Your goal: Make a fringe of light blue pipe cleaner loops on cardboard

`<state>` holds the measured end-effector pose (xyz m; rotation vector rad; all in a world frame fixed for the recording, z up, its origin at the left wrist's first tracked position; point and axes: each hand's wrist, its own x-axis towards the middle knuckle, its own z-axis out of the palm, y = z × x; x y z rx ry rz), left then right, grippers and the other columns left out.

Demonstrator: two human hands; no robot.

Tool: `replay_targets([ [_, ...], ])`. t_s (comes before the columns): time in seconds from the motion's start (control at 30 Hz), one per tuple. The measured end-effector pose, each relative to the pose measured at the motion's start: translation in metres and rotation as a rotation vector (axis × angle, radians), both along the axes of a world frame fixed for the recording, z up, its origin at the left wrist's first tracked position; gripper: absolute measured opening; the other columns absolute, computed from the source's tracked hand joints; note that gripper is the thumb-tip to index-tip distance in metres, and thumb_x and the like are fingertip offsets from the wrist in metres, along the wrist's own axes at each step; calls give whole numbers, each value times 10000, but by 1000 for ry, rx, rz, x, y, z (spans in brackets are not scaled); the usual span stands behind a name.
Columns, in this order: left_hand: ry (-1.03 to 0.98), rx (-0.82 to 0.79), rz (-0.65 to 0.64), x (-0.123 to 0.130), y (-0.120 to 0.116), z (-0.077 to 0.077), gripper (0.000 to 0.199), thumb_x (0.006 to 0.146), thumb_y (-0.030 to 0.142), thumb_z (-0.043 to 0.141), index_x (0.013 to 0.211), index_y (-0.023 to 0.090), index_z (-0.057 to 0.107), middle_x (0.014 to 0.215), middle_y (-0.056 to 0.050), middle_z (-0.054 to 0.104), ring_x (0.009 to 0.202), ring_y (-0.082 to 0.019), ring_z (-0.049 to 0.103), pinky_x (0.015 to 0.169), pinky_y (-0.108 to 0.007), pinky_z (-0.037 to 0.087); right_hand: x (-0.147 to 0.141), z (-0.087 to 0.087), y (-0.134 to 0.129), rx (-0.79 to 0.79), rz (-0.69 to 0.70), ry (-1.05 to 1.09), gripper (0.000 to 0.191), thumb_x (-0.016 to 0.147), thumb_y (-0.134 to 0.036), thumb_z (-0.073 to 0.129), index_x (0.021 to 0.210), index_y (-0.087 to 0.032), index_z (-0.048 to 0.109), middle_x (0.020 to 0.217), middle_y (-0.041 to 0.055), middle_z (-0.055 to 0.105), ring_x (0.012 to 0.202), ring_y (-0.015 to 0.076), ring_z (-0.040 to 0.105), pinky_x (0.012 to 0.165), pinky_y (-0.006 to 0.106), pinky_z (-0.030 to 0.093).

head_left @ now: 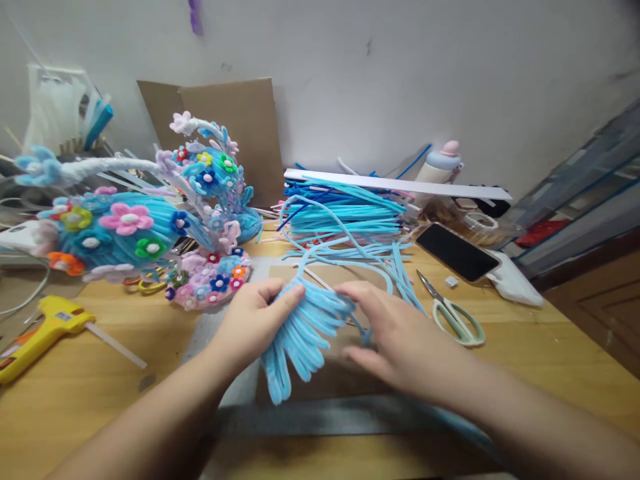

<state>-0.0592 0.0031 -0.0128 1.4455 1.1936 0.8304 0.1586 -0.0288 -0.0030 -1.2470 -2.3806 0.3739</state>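
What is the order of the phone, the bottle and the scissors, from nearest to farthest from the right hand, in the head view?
From the right hand:
1. Scissors: just to its right.
2. Phone: right, beyond the scissors.
3. Bottle: farthest back.

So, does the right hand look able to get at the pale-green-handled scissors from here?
Probably yes: the scissors lie a little beyond and to the right of the right hand, with nothing seen covering them or standing between.
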Motion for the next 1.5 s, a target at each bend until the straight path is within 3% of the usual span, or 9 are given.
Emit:
replay_targets([
  [0.1, -184, -102, 121, -1, 4, -5, 360, 755, 501, 595, 693, 147, 602, 555, 24, 578, 476, -98, 510, 455, -189, 388, 13, -7, 35, 107, -60, -160, 456, 829, -131, 492, 1266, -256, 460, 1037, 68, 665, 889, 217, 613, 754, 349, 442],
  [0.23, -304, -216, 101, 5, 5, -10, 310, 716, 455, 665, 752, 151, 617, 598, 30, 618, 484, -88, 531, 466, -183, 406, 23, 0, 72, 473, -77, -235, 331, 867, -115, 451, 1129, -265, 587, 1135, 60, 634, 1043, 238, 545, 976, 484, 259],
  [0.3, -343, -212, 137, 9, 5, -12, 305, 698, 436, 689, 759, 149, 608, 614, 33, 625, 502, -89, 546, 481, -182, 422, 17, 4, 70, 559, -143, -115, 354, 863, -131, 469, 1183, -265, 540, 1201, 63, 590, 1109, 237, 508, 1024, 507, 185],
  [0.4, -362, -169, 197, 10, 6, -15, 315, 705, 433, 686, 723, 137, 579, 572, 41, 598, 475, -74, 520, 465, -170, 413, 0, 0, 42, 601, -197, 243, 317, 828, -129, 507, 1133, -215, 526, 1106, 95, 592, 1055, 231, 524, 954, 437, 335],
  [0.57, -432, -157, 194, 10, 8, -20, 311, 734, 428, 661, 758, 129, 581, 592, 22, 604, 507, -83, 527, 495, -176, 438, -22, -31, 2, 204, -9, 332, 148, 824, -107, 498, 931, -202, 534, 812, 45, 579, 768, 171, 550, 701, 299, 443],
  [0.7, -437, -151, 184, 14, 7, -25, 294, 739, 419, 658, 758, 135, 585, 586, 25, 595, 507, -85, 524, 498, -177, 440, -25, -52, 3, 119, -162, 440, 196, 833, -150, 517, 1024, -191, 504, 843, 36, 582, 687, 133, 547, 647, 254, 448],
  [1.2, -109, 7, 14, 16, 13, -40, 348, 779, 493, 553, 742, 149, 587, 648, -11, 605, 598, -151, 548, 562, -238, 434, -24, -68, 11, -310, -259, 1024, 36, 820, -225, 568, 834, -192, 572, 705, -14, 598, 624, 104, 588, 576, 206, 483],
  [1.37, 288, 361, 165, 14, 9, -44, 288, 843, 410, 501, 715, 165, 580, 593, 23, 523, 563, -120, 462, 519, -215, 332, -26, -71, 7, -275, -255, 953, 55, 817, -227, 578, 849, -192, 605, 753, -4, 628, 660, 120, 624, 642, 236, 510],
  [1.5, 321, 414, 186, 12, 8, -44, 272, 850, 388, 500, 709, 168, 578, 584, 29, 515, 559, -117, 458, 524, -217, 327, -28, -73, 6, -170, -264, 833, 49, 814, -203, 576, 846, -196, 612, 802, 7, 636, 734, 134, 623, 694, 251, 497],
])
